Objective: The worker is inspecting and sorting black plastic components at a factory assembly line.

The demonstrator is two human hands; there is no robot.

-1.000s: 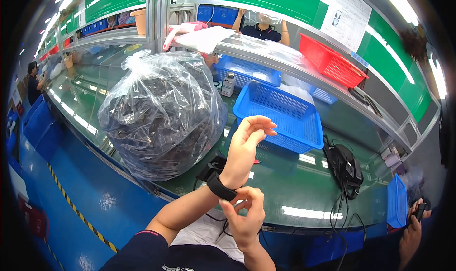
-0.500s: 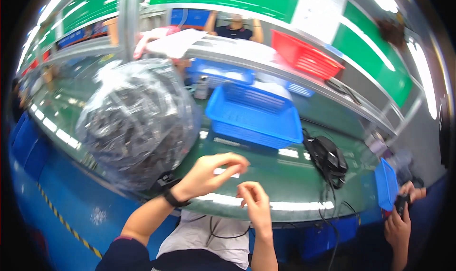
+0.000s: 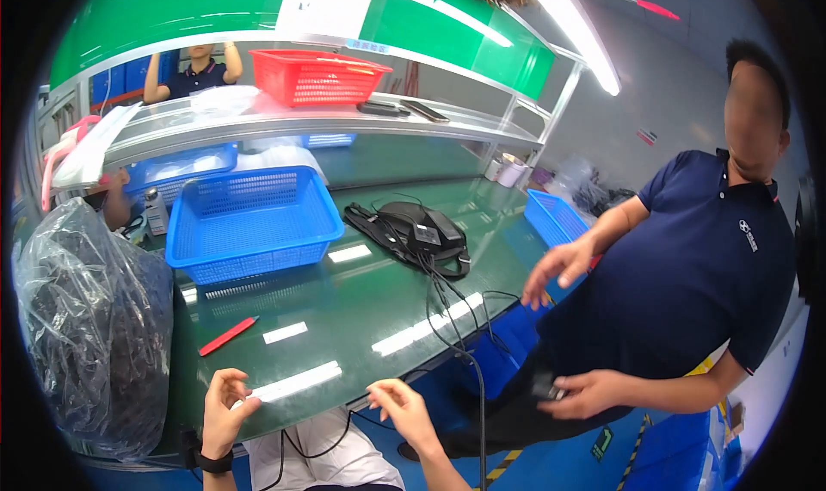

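Note:
My left hand (image 3: pixel 225 411), a dark band on its wrist, hovers at the table's near edge with fingers curved and a gap before the thumb. Nothing shows in it. To its right, my right hand (image 3: pixel 404 411) hangs over the same edge, fingers loosely bent and holding nothing visible. On the green tabletop (image 3: pixel 318 336) beyond my left hand lies a slim red tool (image 3: pixel 228 336) with a dark pointed tip. Farther back stands a blue perforated plastic basket (image 3: pixel 254 224) with no contents visible. A large clear plastic bag (image 3: pixel 95 336) of dark items fills the left side.
A black bundle with straps and cables (image 3: pixel 417 233) lies right of the basket, its cables running over the near edge. A co-worker (image 3: pixel 680 267) stands at the right with a small dark object (image 3: pixel 546 388) in one hand. A red basket (image 3: pixel 318 78) sits on the shelf.
The view has swung to the right, bringing the co-worker's body into sight. My hands have moved farther apart. The red tool on the table now shows.

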